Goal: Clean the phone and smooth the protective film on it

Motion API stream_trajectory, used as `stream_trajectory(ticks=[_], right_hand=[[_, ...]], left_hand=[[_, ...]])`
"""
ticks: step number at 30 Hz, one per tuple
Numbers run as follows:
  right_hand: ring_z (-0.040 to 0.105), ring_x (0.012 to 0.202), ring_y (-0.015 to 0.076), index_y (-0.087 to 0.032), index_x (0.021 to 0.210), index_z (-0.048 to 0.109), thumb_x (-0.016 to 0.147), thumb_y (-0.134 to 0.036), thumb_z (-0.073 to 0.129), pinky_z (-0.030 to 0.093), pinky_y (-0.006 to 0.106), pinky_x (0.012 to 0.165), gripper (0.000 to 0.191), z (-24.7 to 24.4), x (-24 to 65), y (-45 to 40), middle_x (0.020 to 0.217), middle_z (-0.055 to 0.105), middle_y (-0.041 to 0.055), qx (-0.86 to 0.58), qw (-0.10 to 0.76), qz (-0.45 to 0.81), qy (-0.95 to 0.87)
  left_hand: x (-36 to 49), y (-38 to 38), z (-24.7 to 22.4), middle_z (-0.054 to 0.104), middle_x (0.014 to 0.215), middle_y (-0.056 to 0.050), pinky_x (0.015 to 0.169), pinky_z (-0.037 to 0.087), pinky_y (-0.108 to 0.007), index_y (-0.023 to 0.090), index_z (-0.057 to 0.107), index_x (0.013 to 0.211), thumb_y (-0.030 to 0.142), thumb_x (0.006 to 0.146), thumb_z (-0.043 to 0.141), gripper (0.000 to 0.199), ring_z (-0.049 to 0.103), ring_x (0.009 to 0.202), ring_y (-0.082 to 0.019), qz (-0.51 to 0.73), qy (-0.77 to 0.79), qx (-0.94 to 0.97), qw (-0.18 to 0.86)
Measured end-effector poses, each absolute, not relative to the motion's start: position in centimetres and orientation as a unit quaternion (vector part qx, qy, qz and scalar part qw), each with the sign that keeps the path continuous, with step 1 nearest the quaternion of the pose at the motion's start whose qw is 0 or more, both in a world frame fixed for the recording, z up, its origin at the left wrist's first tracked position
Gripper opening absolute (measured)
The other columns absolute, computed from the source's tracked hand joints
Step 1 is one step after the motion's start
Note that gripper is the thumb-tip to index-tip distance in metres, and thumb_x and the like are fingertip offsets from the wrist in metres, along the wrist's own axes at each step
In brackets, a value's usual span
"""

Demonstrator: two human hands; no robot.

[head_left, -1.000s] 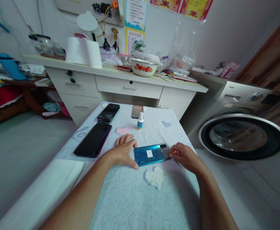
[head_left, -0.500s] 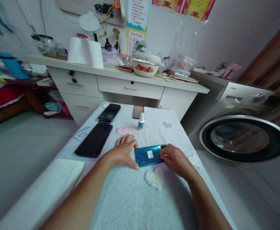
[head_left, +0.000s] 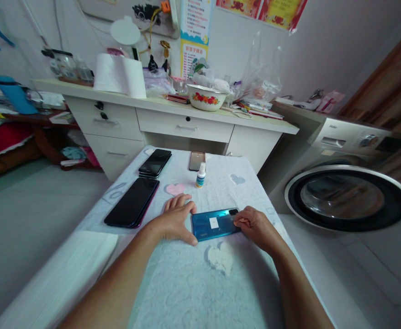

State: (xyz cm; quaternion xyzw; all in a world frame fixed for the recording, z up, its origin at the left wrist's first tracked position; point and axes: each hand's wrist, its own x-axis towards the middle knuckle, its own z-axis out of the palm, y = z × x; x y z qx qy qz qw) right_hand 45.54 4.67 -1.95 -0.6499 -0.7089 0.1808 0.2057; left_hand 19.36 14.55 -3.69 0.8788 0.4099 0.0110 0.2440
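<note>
A blue smartphone (head_left: 203,224) lies back side up on the cloth-covered table, with a white square sticker and a camera block at its right end. My left hand (head_left: 176,221) spans its left end, thumb at the near corner and forefinger at the far corner, bracing it. At the right end, the fingers of my right hand (head_left: 257,228) are pinched together against the phone's back, below the camera block. Something small and orange-brown shows at those fingertips; its kind is unclear. Beyond the phone stands a small white spray bottle (head_left: 200,176) with a blue and yellow label.
To the left lie a large black phone (head_left: 132,202) and a stack of dark phones (head_left: 155,162). Another phone (head_left: 197,161) rests near the far edge. Behind is a white desk (head_left: 187,125) bearing a flowered bowl (head_left: 206,98); a washing machine (head_left: 340,137) stands at right.
My right hand has shifted slightly right along the phone's back, uncovering more of the camera block. My left hand keeps its place at the other end.
</note>
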Motion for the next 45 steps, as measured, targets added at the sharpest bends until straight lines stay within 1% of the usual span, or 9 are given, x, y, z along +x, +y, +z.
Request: stream_trajectory(ticks=[7, 14, 18, 22, 29, 33, 38, 45], right_hand=[[0.055, 0.075, 0.0154, -0.02, 0.082, 0.068, 0.08, -0.021, 0.053, 0.04, 0.026, 0.069, 0.015, -2.7, 46.8, 5.0, 0.079, 0.058, 0.0027, -0.691, 0.219, 0.139, -0.674], [0.055, 0.077, 0.0146, -0.019, 0.084, 0.067, 0.08, -0.015, 0.052, 0.039, 0.025, 0.071, 0.016, -2.8, 45.8, 5.4, 0.082, 0.057, 0.0028, -0.709, 0.218, 0.109, -0.662], [0.055, 0.078, 0.0144, -0.02, 0.085, 0.067, 0.082, -0.016, 0.052, 0.039, 0.024, 0.071, 0.015, -3.3, 45.1, 5.5, 0.084, 0.056, 0.0029, -0.683, 0.222, 0.1, -0.688], [0.055, 0.077, 0.0135, -0.02, 0.087, 0.066, 0.083, -0.016, 0.052, 0.04, 0.023, 0.07, 0.015, -3.9, 44.8, 5.6, 0.085, 0.055, 0.0028, -0.662, 0.227, 0.099, -0.708], [0.055, 0.077, 0.0139, -0.02, 0.087, 0.067, 0.084, -0.018, 0.052, 0.04, 0.024, 0.07, 0.016, -3.8, 45.3, 5.5, 0.084, 0.055, 0.0029, -0.67, 0.229, 0.107, -0.698], [0.055, 0.076, 0.0142, -0.02, 0.084, 0.068, 0.082, -0.018, 0.052, 0.039, 0.024, 0.069, 0.016, -3.4, 46.0, 5.3, 0.082, 0.056, 0.0026, -0.689, 0.232, 0.102, -0.679], [0.055, 0.076, 0.0148, -0.019, 0.084, 0.068, 0.082, -0.019, 0.052, 0.039, 0.025, 0.07, 0.017, -3.1, 46.6, 5.2, 0.08, 0.057, 0.0025, -0.709, 0.23, 0.098, -0.659], [0.056, 0.074, 0.0148, -0.019, 0.08, 0.068, 0.081, -0.021, 0.053, 0.04, 0.025, 0.069, 0.015, -3.3, 47.4, 5.1, 0.08, 0.058, 0.0028, -0.7, 0.233, 0.125, -0.664]], left_hand=[[19.4, 14.5, -3.5, 0.026, 0.141, -0.004, 0.108, 0.018, -0.048, 0.029, 0.045, 0.099, 0.049, 0.039, 0.082, 0.073, 0.013, 0.137, -0.034, 0.01, 0.409, 0.879, 0.244], [19.4, 14.4, -3.4, 0.027, 0.141, -0.004, 0.109, 0.017, -0.046, 0.028, 0.045, 0.099, 0.048, 0.039, 0.082, 0.072, 0.015, 0.136, -0.033, 0.012, 0.41, 0.879, 0.243], [19.4, 14.5, -3.5, 0.026, 0.142, -0.003, 0.109, 0.017, -0.047, 0.029, 0.045, 0.098, 0.049, 0.039, 0.082, 0.073, 0.014, 0.137, -0.033, 0.01, 0.412, 0.878, 0.243], [19.4, 14.5, -3.5, 0.027, 0.141, -0.003, 0.108, 0.017, -0.048, 0.03, 0.045, 0.099, 0.047, 0.041, 0.081, 0.07, 0.012, 0.137, -0.033, 0.008, 0.412, 0.878, 0.243], [19.4, 14.3, -2.9, 0.028, 0.139, -0.004, 0.109, 0.018, -0.047, 0.029, 0.045, 0.1, 0.042, 0.044, 0.079, 0.067, 0.014, 0.137, -0.032, 0.006, 0.41, 0.878, 0.248], [19.4, 14.4, -3.2, 0.028, 0.139, -0.004, 0.109, 0.018, -0.046, 0.029, 0.045, 0.101, 0.043, 0.044, 0.078, 0.067, 0.014, 0.137, -0.031, 0.01, 0.409, 0.88, 0.242], [19.4, 14.4, -3.5, 0.028, 0.139, -0.004, 0.109, 0.018, -0.046, 0.029, 0.045, 0.1, 0.043, 0.044, 0.078, 0.067, 0.014, 0.137, -0.031, 0.011, 0.407, 0.882, 0.239], [19.5, 14.4, -3.3, 0.027, 0.141, -0.004, 0.11, 0.015, -0.045, 0.028, 0.044, 0.102, 0.044, 0.045, 0.077, 0.068, 0.012, 0.137, -0.032, 0.003, 0.407, 0.882, 0.239]])
